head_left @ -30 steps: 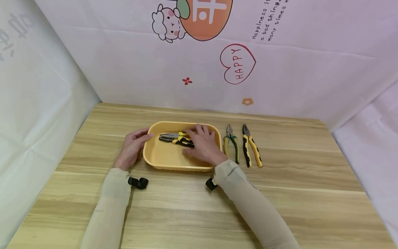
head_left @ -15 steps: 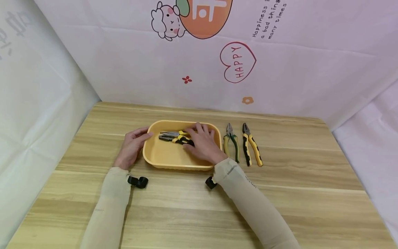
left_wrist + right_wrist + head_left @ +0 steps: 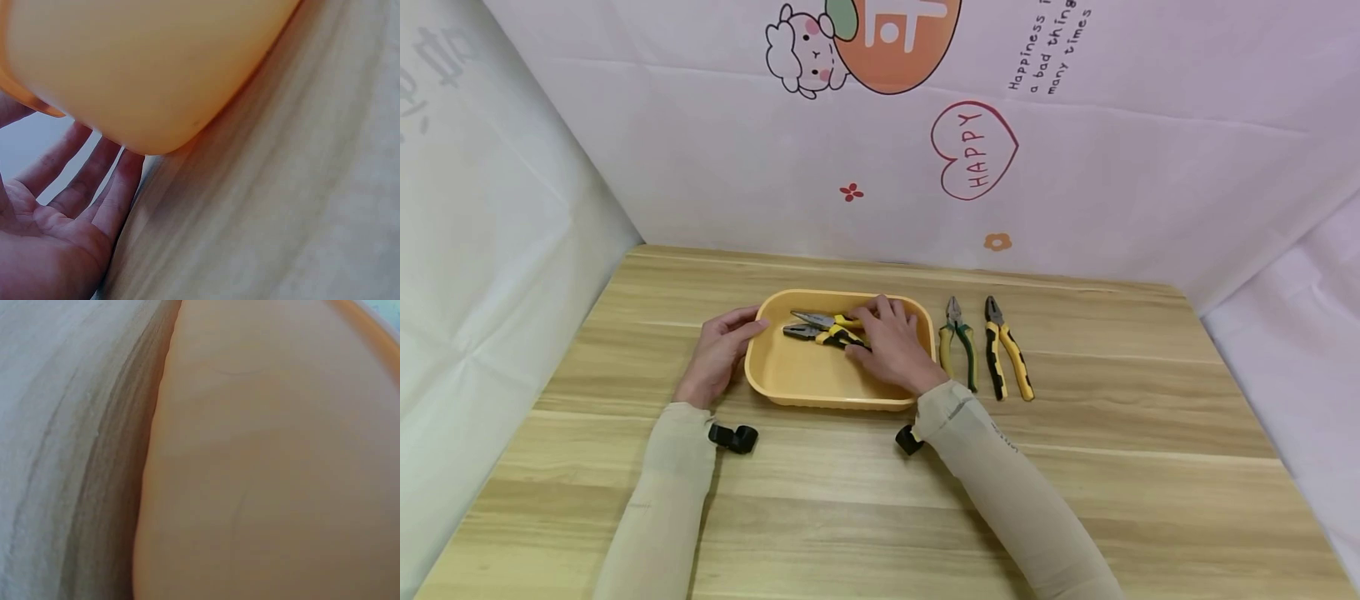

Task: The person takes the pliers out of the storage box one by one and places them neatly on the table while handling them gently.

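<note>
In the head view, a yellow plastic tray (image 3: 805, 379) stands on the wooden table. My left hand (image 3: 713, 357) holds its left end, thumb over the rim; the left wrist view shows the fingers (image 3: 115, 199) against the outer wall. Inside the tray lie long-nose pliers (image 3: 816, 319) and, just nearer, combination pliers (image 3: 808, 332), both with yellow-and-black handles. Reaching in over the right end, my right hand (image 3: 895, 346) has its curled fingers at the handles of the long-nose pliers. The handle ends and most fingertips are hidden. The right wrist view shows only the tray's outer wall (image 3: 269, 456).
Right of the tray, pliers with green handles (image 3: 958, 350) lie on the table (image 3: 820, 508). Beside them are more pliers with yellow-and-black handles (image 3: 1007, 358). A white printed cloth (image 3: 737, 167) hangs behind the table.
The tips of the long-nose pliers have swung away from me, opening a gap to the combination pliers. My right hand has shifted slightly. The left hand and tray stay put.
</note>
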Demonstrator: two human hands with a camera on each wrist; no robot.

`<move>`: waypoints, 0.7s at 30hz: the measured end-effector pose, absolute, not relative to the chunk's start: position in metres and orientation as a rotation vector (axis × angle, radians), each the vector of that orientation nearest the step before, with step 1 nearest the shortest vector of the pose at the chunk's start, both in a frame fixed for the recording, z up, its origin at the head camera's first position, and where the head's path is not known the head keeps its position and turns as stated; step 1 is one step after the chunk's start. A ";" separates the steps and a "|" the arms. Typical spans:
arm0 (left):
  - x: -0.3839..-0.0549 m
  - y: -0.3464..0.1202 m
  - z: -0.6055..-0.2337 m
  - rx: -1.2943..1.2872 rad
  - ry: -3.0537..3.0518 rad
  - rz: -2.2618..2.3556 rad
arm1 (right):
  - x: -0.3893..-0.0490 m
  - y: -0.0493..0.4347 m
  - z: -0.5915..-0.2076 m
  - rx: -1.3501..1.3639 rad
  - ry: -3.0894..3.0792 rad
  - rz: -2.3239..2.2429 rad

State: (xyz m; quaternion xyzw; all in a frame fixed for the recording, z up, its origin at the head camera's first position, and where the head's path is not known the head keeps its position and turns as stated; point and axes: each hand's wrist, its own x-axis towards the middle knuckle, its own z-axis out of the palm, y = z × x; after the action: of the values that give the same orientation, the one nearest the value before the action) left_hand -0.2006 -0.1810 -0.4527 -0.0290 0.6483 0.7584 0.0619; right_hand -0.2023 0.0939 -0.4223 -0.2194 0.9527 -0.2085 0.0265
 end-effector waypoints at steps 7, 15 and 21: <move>-0.201 -0.181 -0.452 -0.095 1.955 2.289 | -0.202 0.093 -0.422 -0.639 2.950 -0.608; -0.201 -0.181 -0.452 -0.103 1.943 2.295 | -0.201 0.093 -0.422 -0.626 2.961 -0.588; -0.200 -0.181 -0.452 -0.105 1.947 2.293 | -0.202 0.093 -0.423 -0.621 2.963 -0.579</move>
State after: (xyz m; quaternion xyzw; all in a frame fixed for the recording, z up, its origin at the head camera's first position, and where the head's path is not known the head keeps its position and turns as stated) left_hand -0.2002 -0.1811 -0.4523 -0.0347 0.6453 0.7603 0.0658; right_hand -0.2021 0.0933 -0.4229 -0.2013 0.9609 -0.1879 0.0297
